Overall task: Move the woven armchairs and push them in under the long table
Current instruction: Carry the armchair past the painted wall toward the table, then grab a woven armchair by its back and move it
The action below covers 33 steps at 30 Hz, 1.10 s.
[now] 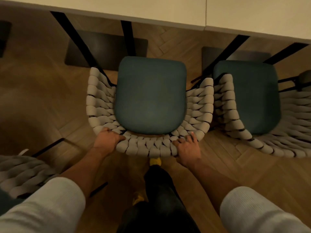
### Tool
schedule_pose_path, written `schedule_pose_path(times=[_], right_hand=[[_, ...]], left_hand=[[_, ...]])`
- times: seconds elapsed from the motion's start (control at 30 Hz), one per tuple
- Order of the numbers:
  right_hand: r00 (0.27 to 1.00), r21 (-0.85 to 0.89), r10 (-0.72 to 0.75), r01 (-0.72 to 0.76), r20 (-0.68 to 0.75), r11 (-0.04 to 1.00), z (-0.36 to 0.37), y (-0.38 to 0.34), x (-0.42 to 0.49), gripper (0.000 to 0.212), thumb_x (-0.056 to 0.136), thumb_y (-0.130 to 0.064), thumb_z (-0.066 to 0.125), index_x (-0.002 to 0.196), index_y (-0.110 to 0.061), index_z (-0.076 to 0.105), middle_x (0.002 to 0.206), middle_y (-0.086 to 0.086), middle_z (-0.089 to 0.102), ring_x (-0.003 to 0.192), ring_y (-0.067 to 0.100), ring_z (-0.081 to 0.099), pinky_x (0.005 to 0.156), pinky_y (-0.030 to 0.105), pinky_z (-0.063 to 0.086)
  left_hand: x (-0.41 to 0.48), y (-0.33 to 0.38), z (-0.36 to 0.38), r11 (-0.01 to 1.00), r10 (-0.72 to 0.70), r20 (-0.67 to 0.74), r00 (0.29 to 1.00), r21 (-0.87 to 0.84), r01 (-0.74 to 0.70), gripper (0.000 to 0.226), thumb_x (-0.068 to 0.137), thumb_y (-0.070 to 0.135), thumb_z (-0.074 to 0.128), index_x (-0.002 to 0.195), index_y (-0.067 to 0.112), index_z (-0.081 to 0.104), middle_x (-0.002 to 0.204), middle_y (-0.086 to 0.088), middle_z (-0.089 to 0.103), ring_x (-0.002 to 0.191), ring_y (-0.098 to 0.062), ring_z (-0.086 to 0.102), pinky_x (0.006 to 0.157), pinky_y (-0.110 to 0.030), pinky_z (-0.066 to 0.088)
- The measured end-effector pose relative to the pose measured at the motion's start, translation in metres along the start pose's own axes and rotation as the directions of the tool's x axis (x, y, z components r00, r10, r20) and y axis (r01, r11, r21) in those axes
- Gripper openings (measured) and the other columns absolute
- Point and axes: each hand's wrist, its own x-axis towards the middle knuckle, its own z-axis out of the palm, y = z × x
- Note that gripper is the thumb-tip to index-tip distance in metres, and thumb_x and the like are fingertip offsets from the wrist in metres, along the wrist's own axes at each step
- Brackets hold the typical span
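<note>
Both hands are clamped on the curved back of the middle chair point(149, 98), set well apart. The left hand point(107, 140) curls its fingers over the woven rim at one back corner, and the right hand point(186, 148) hooks its fingers over the rim at the other. Such a wide, even hold probably serves to steer the chair straight and stop it swinging as it goes forward.

This chair faces the table point(151, 10), but its seat lies wholly short of the table's edge, so I judge the push-in not yet done. A yellow-toed foot point(155, 161) stands just behind the chair's back, between the arms.

Straight ahead of the seat a dark table leg point(127, 37) comes down onto a flat base plate point(104, 49). A second, slanted leg point(74, 36) runs close by the chair's left arm. These could catch the chair's legs or arms, so it may need shifting sideways first.

On the right, another chair point(249, 98) sits just beside, its woven arm so close I cannot tell whether they touch. A third chair point(20, 172) shows at the lower left, well back from the table on the herringbone floor point(42, 98).
</note>
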Motion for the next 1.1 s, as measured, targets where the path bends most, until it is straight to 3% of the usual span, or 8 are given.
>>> schedule_pose_path(times=[0.17,0.37,0.5,0.6,0.67,0.8,0.97,1.1], right_hand=[[1.0,-0.026,0.002,-0.002,-0.017,1.0,-0.019,0.005,0.028,0.063,0.082,-0.057,0.07,0.139,-0.033,0.055,0.135,-0.002,0.062,0.136,0.032,0.045,0.125,0.057,0.005],[0.999,-0.039,0.034,-0.034,-0.012,0.999,-0.025,-0.003,0.029,0.061,0.08,-0.054,0.071,0.135,-0.029,0.059,0.133,-0.001,0.063,0.135,0.03,0.046,0.124,0.056,0.012],[0.997,-0.028,0.074,-0.074,0.02,0.997,-0.041,-0.023,0.02,0.056,0.086,-0.051,0.059,0.135,-0.026,0.057,0.136,0.001,0.061,0.135,0.031,0.044,0.12,0.055,0.02],[0.996,0.027,0.061,-0.063,0.06,0.998,-0.053,-0.048,0.014,0.055,0.087,-0.046,0.055,0.139,-0.026,0.051,0.137,0.002,0.06,0.131,0.031,0.05,0.113,0.052,0.033],[0.997,0.077,0.05,-0.054,0.057,0.996,-0.064,-0.075,0.007,0.053,0.089,-0.044,0.054,0.139,-0.024,0.05,0.136,0.006,0.06,0.126,0.032,0.054,0.108,0.049,0.041],[1.0,0.069,-0.001,0.001,-0.011,0.998,-0.077,-0.15,-0.013,0.053,0.095,-0.044,0.058,0.14,-0.017,0.049,0.137,0.011,0.057,0.125,0.034,0.054,0.104,0.047,0.044],[0.996,0.034,-0.081,0.082,-0.029,0.996,-0.079,-0.237,-0.034,0.059,0.092,-0.043,0.061,0.142,-0.014,0.047,0.14,0.016,0.052,0.123,0.036,0.055,0.1,0.048,0.05],[0.977,-0.019,-0.214,0.214,0.001,0.977,-0.085,-0.305,-0.042,0.062,0.09,-0.042,0.059,0.146,-0.021,0.044,0.144,0.009,0.052,0.124,0.031,0.055,0.1,0.048,0.051]], left_hand=[[0.018,-0.021,-0.021,1.0,-0.016,-0.03,0.999,0.022,0.017,0.044,0.095,0.036,0.055,0.137,0.049,0.052,0.124,0.015,0.067,0.115,-0.012,0.061,0.103,-0.033,0.034],[0.007,-0.019,-0.029,0.996,-0.091,-0.039,0.995,0.017,0.092,0.046,0.097,0.03,0.056,0.142,0.037,0.052,0.138,0.005,0.06,0.129,-0.021,0.05,0.117,-0.037,0.025],[-0.028,-0.011,-0.016,0.985,-0.093,-0.125,0.988,-0.158,0.072,0.066,0.093,0.032,0.061,0.154,0.026,0.038,0.16,-0.004,0.035,0.151,-0.028,0.024,0.127,-0.043,0.004],[-0.073,-0.014,-0.006,0.93,-0.119,-0.201,0.972,-0.366,0.038,0.078,0.092,0.033,0.064,0.159,0.028,0.025,0.169,0.001,0.015,0.156,-0.025,0.007,0.125,-0.043,0.008],[-0.106,-0.022,-0.002,0.853,-0.167,-0.202,0.965,-0.521,0.039,0.077,0.094,0.033,0.064,0.159,0.031,0.024,0.169,0.005,0.014,0.156,-0.022,0.01,0.123,-0.043,0.02],[-0.185,-0.052,0.022,0.521,-0.393,-0.074,0.917,-0.839,0.156,0.062,0.099,0.032,0.062,0.156,0.023,0.038,0.157,-0.005,0.043,0.144,-0.025,0.039,0.116,-0.032,0.03],[-0.284,-0.077,0.095,0.348,-0.514,0.042,0.857,-0.903,0.253,0.051,0.1,0.037,0.059,0.148,0.023,0.05,0.146,-0.004,0.056,0.132,-0.023,0.053,0.102,-0.027,0.042],[-0.35,-0.076,0.158,0.152,-0.596,0.144,0.79,-0.946,0.288,0.048,0.096,0.041,0.061,0.141,0.027,0.058,0.138,-0.001,0.063,0.126,-0.021,0.059,0.105,-0.033,0.049]])
